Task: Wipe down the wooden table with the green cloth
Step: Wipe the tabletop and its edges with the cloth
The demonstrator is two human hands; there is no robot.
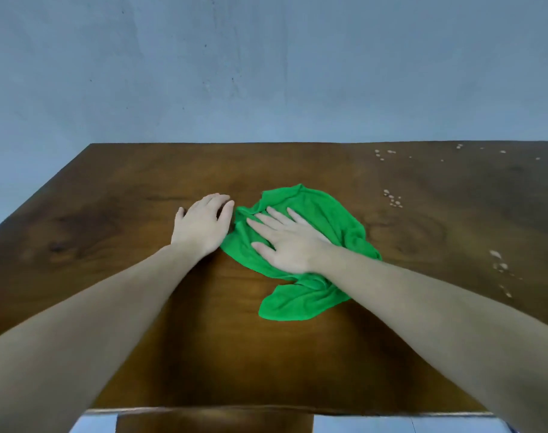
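Note:
A crumpled green cloth point(322, 214) lies near the middle of the dark wooden table point(110, 220). My right hand point(285, 242) presses flat on the cloth with fingers spread and straight, pointing up and to the left. My left hand point(203, 223) rests palm down on the bare wood just left of the cloth, its fingertips bent slightly and touching the cloth's left edge.
Pale droplets or crumbs point(393, 198) dot the table's right side, with more near the far right corner point(385, 154) and the right edge point(499, 264). A grey-blue wall point(266, 73) stands behind the table. The table's near edge point(235, 409) is at the bottom.

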